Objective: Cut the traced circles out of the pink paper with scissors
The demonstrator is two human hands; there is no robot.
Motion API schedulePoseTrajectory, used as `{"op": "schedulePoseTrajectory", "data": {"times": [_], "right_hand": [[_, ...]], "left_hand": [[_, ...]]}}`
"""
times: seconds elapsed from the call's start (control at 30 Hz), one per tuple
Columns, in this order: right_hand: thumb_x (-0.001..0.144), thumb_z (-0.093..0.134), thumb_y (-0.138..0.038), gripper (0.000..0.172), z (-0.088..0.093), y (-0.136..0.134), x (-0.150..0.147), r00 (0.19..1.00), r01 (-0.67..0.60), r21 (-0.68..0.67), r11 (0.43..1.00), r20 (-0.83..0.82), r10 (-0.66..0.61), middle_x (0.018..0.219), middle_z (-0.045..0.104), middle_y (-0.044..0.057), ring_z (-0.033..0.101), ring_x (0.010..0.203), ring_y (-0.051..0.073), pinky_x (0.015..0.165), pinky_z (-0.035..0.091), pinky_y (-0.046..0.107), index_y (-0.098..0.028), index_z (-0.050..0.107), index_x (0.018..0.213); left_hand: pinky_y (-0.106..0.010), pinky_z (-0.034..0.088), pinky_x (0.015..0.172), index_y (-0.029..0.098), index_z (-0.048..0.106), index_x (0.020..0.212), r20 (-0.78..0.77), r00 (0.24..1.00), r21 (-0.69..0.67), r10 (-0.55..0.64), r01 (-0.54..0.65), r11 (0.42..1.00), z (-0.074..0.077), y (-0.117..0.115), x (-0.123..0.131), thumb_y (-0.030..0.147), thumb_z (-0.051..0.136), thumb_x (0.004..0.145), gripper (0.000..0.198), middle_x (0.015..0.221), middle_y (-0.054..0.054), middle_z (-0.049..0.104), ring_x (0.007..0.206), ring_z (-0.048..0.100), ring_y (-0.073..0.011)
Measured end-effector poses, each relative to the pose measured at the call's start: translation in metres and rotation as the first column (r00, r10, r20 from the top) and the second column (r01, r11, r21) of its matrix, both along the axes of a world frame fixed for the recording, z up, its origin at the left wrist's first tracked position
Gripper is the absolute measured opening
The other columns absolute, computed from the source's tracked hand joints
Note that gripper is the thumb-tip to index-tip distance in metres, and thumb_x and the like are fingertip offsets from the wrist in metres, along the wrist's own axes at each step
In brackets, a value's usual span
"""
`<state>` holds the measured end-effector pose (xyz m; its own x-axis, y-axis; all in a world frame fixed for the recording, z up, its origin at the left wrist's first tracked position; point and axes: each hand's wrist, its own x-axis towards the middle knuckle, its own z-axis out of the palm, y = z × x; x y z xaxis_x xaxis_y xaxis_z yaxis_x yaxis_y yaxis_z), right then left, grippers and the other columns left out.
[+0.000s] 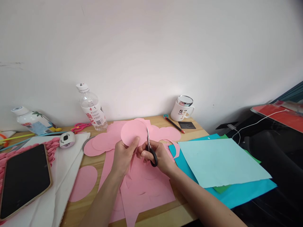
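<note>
My left hand [125, 154] pinches a pink paper circle [133, 130] near its lower edge, thumb on top. In my right hand [158, 154] is a pair of scissors [152, 156] with black handles, its blades pointing up along the circle's right edge. A strip of pink paper hangs down below my hands. Under them lie pink paper sheets [151, 195], one with a pointed corner at the front. Several cut pink circles [101, 142] overlap on the left, and a single pink circle [84, 183] rests on the wood nearer me. A curved pink offcut [176, 149] sits to the right.
Light blue paper [222, 160] tops blue and green sheets on the right. At the back stand a clear bottle [93, 110] and a white mug [181, 110], with a pencil [175, 124] beside it. A phone [26, 179] and pink scissors [80, 127] are at left.
</note>
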<state>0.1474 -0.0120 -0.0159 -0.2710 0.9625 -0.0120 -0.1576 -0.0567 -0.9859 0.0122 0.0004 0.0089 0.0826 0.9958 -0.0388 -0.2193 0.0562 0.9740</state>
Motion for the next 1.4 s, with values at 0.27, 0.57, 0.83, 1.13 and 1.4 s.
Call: {"op": "schedulePoseTrajectory", "data": {"times": [0.27,0.57,0.83,1.13,1.4], "right_hand": [[0.065,0.078,-0.051,0.041,-0.0044,0.0014,0.0011,1.000,0.004,0.000,1.000,0.026,-0.004,0.059,0.050,-0.003,0.045,0.053,0.011,0.050,0.038,0.025,-0.017,0.056,0.073],[0.062,0.079,-0.055,0.048,-0.0053,0.0044,0.0048,0.997,0.051,0.113,0.992,0.056,-0.057,0.060,0.044,-0.005,0.035,0.054,0.009,0.047,0.026,0.023,-0.018,0.051,0.075],[0.067,0.077,-0.052,0.042,-0.0073,0.0037,0.0052,0.997,0.044,0.099,0.994,0.058,-0.049,0.061,0.048,-0.004,0.040,0.054,0.010,0.047,0.032,0.022,-0.017,0.057,0.080],[0.067,0.078,-0.048,0.038,-0.0098,0.0044,0.0061,0.997,0.037,0.046,0.998,0.061,-0.040,0.058,0.050,-0.004,0.048,0.049,0.009,0.049,0.040,0.023,-0.017,0.056,0.074],[0.067,0.077,-0.049,0.038,-0.0063,0.0026,0.0046,0.999,0.016,0.031,0.999,0.029,-0.017,0.059,0.053,-0.004,0.051,0.050,0.010,0.048,0.043,0.024,-0.017,0.057,0.074]], "left_hand": [[-0.023,0.041,0.046,0.016,0.054,0.043,-0.083,0.995,-0.036,0.057,-0.061,0.998,0.0048,-0.0006,0.0007,0.027,0.070,0.066,0.030,0.042,0.002,0.053,0.043,0.049,-0.0096],[-0.025,0.035,0.051,0.019,0.047,0.039,-0.161,0.987,-0.032,0.002,-0.007,0.999,0.0027,0.0006,-0.0032,0.028,0.069,0.065,0.035,0.034,0.005,0.044,0.041,0.040,-0.0079],[-0.026,0.039,0.055,0.019,0.048,0.041,-0.147,0.989,-0.044,-0.005,-0.001,0.999,0.0039,0.0010,-0.0032,0.029,0.068,0.065,0.033,0.034,0.006,0.045,0.041,0.042,-0.0080],[-0.026,0.036,0.051,0.019,0.047,0.043,-0.162,0.987,-0.031,0.013,-0.018,0.999,0.0038,0.0017,-0.0034,0.030,0.067,0.065,0.033,0.037,0.005,0.046,0.041,0.042,-0.0088],[-0.026,0.037,0.048,0.018,0.049,0.045,-0.121,0.992,-0.025,0.029,-0.033,0.999,0.0039,0.0015,-0.0016,0.029,0.068,0.067,0.031,0.040,0.004,0.048,0.041,0.043,-0.0090]]}}
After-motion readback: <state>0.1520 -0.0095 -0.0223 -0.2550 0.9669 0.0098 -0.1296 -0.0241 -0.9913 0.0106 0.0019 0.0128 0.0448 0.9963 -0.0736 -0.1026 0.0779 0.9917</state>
